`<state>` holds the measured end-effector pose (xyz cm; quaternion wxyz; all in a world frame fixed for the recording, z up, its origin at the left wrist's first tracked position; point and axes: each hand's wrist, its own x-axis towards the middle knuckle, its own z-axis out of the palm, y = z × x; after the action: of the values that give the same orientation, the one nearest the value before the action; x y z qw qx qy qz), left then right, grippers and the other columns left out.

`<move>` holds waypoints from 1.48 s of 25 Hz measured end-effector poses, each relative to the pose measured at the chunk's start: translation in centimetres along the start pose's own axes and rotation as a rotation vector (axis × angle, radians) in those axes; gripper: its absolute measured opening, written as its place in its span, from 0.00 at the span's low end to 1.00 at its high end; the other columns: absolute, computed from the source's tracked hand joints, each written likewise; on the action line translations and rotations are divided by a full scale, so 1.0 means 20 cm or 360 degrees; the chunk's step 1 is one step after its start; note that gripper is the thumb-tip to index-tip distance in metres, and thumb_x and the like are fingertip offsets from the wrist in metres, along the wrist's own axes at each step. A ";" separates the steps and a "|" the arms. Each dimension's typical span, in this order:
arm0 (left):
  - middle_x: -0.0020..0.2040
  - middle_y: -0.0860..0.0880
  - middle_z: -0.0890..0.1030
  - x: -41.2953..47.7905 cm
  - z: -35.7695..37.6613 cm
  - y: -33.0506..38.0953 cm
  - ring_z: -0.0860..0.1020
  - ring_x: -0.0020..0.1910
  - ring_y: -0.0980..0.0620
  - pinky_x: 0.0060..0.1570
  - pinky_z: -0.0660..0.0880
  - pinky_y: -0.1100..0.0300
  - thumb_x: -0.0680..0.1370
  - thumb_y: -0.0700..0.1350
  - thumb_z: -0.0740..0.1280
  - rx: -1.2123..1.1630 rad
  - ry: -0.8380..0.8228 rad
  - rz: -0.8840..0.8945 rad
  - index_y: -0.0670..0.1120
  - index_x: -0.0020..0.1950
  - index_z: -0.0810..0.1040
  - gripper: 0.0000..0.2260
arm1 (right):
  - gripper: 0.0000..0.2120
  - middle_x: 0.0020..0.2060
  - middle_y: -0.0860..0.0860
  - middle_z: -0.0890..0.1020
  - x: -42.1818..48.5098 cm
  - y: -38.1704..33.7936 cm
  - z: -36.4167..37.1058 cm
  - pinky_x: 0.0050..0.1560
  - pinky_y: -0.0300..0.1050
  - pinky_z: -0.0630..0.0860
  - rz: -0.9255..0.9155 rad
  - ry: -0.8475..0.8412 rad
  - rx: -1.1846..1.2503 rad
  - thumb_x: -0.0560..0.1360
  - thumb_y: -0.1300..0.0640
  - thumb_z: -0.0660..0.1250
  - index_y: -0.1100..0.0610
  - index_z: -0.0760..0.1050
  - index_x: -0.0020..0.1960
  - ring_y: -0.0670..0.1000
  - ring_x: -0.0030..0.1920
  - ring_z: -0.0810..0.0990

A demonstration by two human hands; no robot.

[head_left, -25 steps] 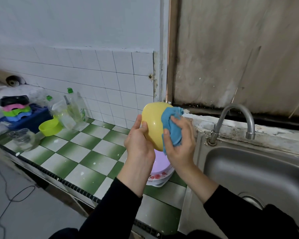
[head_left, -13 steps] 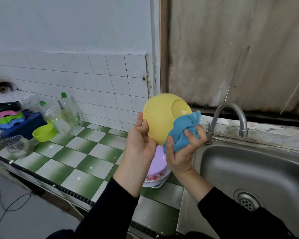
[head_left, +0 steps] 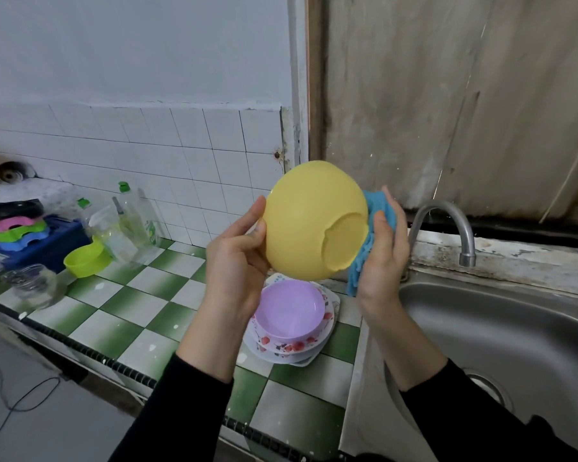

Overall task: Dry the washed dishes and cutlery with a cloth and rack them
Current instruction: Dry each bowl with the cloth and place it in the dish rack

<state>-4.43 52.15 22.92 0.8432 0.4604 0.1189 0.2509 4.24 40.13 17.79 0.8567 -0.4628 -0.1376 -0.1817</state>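
Head view: smooth, round yellow plastic bowl, base toward the camera, is held mid-frame above the green-and-white checkered tile counter. The left hand grasps its wall, thumb outside, while the right hand holds a crumpled blue cloth against its right side. Below, a glossy lilac bowl sits on stacked flower-printed plates beside a steel sink with curved tap; labels on the clear green-capped bottles, left, are unreadable.
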 end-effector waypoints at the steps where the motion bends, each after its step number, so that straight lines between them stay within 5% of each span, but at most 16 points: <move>1: 0.40 0.54 0.85 -0.01 0.00 0.01 0.82 0.40 0.58 0.43 0.79 0.63 0.77 0.30 0.60 0.0211 0.0007 0.0105 0.47 0.49 0.82 0.15 | 0.15 0.62 0.54 0.76 0.01 -0.02 0.00 0.64 0.47 0.72 -0.0101 -0.0142 -0.0130 0.78 0.52 0.60 0.50 0.73 0.64 0.49 0.64 0.75; 3: 0.40 0.55 0.85 -0.04 0.01 -0.02 0.81 0.42 0.62 0.43 0.75 0.71 0.75 0.29 0.64 0.0488 0.0008 0.0273 0.47 0.46 0.83 0.15 | 0.16 0.61 0.58 0.75 -0.01 -0.04 0.02 0.67 0.43 0.68 -0.0486 -0.0445 -0.0546 0.78 0.53 0.60 0.55 0.75 0.63 0.50 0.65 0.73; 6: 0.38 0.54 0.85 -0.07 0.02 -0.06 0.81 0.40 0.60 0.45 0.75 0.70 0.74 0.29 0.66 0.0406 0.0100 0.0250 0.45 0.49 0.83 0.13 | 0.14 0.59 0.57 0.75 -0.04 -0.06 0.02 0.65 0.39 0.68 -0.0869 -0.0770 -0.0846 0.77 0.57 0.63 0.58 0.77 0.61 0.49 0.62 0.74; 10: 0.42 0.55 0.85 -0.10 0.03 -0.11 0.80 0.51 0.53 0.58 0.74 0.59 0.76 0.30 0.65 0.0192 0.0238 0.0101 0.47 0.48 0.83 0.13 | 0.10 0.54 0.46 0.82 0.11 -0.08 0.09 0.62 0.48 0.75 0.0047 -0.0439 -0.0583 0.75 0.56 0.64 0.49 0.80 0.54 0.44 0.56 0.79; 11: 0.43 0.55 0.85 -0.10 0.04 -0.12 0.80 0.51 0.53 0.57 0.75 0.59 0.76 0.30 0.64 0.0126 0.0319 0.0080 0.46 0.48 0.83 0.13 | 0.11 0.53 0.46 0.82 0.10 -0.09 0.11 0.61 0.49 0.75 -0.0047 -0.0452 -0.0731 0.74 0.56 0.64 0.49 0.80 0.54 0.44 0.55 0.79; 14: 0.43 0.50 0.85 -0.10 0.07 -0.11 0.82 0.43 0.54 0.48 0.79 0.62 0.77 0.29 0.62 -0.0083 0.0383 0.0020 0.42 0.56 0.81 0.14 | 0.14 0.54 0.54 0.80 -0.04 -0.08 0.14 0.61 0.45 0.73 -0.0969 -0.0899 -0.1091 0.73 0.58 0.66 0.56 0.81 0.58 0.52 0.56 0.78; 16: 0.45 0.48 0.85 -0.13 0.07 -0.10 0.83 0.44 0.52 0.51 0.80 0.58 0.77 0.29 0.61 -0.0169 0.0333 0.0021 0.43 0.56 0.80 0.15 | 0.14 0.54 0.56 0.80 -0.04 -0.08 0.13 0.61 0.45 0.73 -0.1134 -0.1038 -0.1077 0.73 0.58 0.66 0.57 0.81 0.58 0.54 0.56 0.78; 20: 0.55 0.49 0.83 -0.20 0.13 -0.07 0.80 0.51 0.53 0.59 0.76 0.55 0.77 0.33 0.64 -0.0141 0.0403 0.0105 0.49 0.51 0.82 0.12 | 0.12 0.52 0.50 0.82 0.12 -0.13 0.23 0.53 0.40 0.73 -0.0256 -0.0567 -0.0687 0.73 0.54 0.63 0.51 0.80 0.54 0.45 0.51 0.79; 21: 0.54 0.50 0.84 -0.20 0.14 -0.06 0.80 0.50 0.53 0.58 0.77 0.55 0.78 0.33 0.65 -0.0157 0.0411 0.0119 0.49 0.52 0.81 0.13 | 0.12 0.52 0.51 0.82 0.10 -0.13 0.25 0.53 0.40 0.74 -0.0276 -0.0531 -0.0711 0.74 0.55 0.63 0.53 0.80 0.55 0.46 0.52 0.79; 23: 0.48 0.50 0.85 -0.17 0.14 -0.04 0.82 0.45 0.54 0.52 0.80 0.56 0.78 0.33 0.63 -0.0262 0.0399 0.0089 0.49 0.53 0.80 0.13 | 0.14 0.55 0.56 0.79 -0.01 -0.07 0.22 0.59 0.44 0.73 -0.0770 -0.0566 -0.0835 0.76 0.56 0.63 0.57 0.79 0.59 0.51 0.55 0.78; 25: 0.50 0.47 0.84 -0.13 0.12 -0.01 0.82 0.48 0.50 0.57 0.78 0.49 0.80 0.34 0.61 -0.0417 0.0340 -0.0027 0.50 0.52 0.79 0.12 | 0.14 0.58 0.59 0.77 -0.08 -0.01 0.14 0.65 0.55 0.69 -0.1383 -0.0681 -0.1003 0.78 0.55 0.62 0.55 0.76 0.62 0.57 0.58 0.77; 28: 0.48 0.46 0.81 -0.08 0.10 0.00 0.81 0.48 0.47 0.64 0.72 0.42 0.82 0.36 0.57 -0.0628 0.0328 -0.0180 0.49 0.58 0.77 0.13 | 0.14 0.63 0.55 0.72 -0.09 0.11 0.04 0.70 0.64 0.58 -0.1737 -0.0687 -0.1225 0.79 0.51 0.61 0.48 0.71 0.64 0.57 0.61 0.75; 30: 0.47 0.46 0.81 -0.07 0.10 0.00 0.80 0.45 0.48 0.62 0.72 0.42 0.82 0.35 0.55 -0.0759 0.0303 -0.0239 0.47 0.66 0.73 0.16 | 0.14 0.63 0.56 0.70 -0.12 0.15 0.01 0.70 0.66 0.57 -0.1676 -0.0508 -0.1111 0.79 0.53 0.62 0.47 0.69 0.64 0.55 0.63 0.74; 33: 0.45 0.48 0.82 -0.06 0.09 -0.03 0.80 0.48 0.47 0.60 0.71 0.37 0.82 0.34 0.54 -0.0841 0.0250 -0.0313 0.47 0.63 0.74 0.15 | 0.11 0.62 0.59 0.69 -0.18 0.14 0.03 0.70 0.57 0.63 -0.1327 -0.0192 -0.0682 0.81 0.54 0.58 0.53 0.67 0.63 0.51 0.68 0.68; 37: 0.46 0.50 0.85 -0.07 0.01 -0.07 0.81 0.50 0.47 0.57 0.73 0.37 0.80 0.33 0.56 -0.0737 0.0187 -0.0227 0.48 0.54 0.78 0.15 | 0.14 0.62 0.56 0.75 -0.14 0.02 0.07 0.66 0.55 0.70 -0.0353 0.0014 -0.0015 0.78 0.54 0.60 0.46 0.70 0.64 0.58 0.64 0.74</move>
<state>-5.06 50.74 21.86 0.9334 0.2300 0.1393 0.2376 1.84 42.04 17.18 0.8297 -0.4478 -0.1834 -0.2781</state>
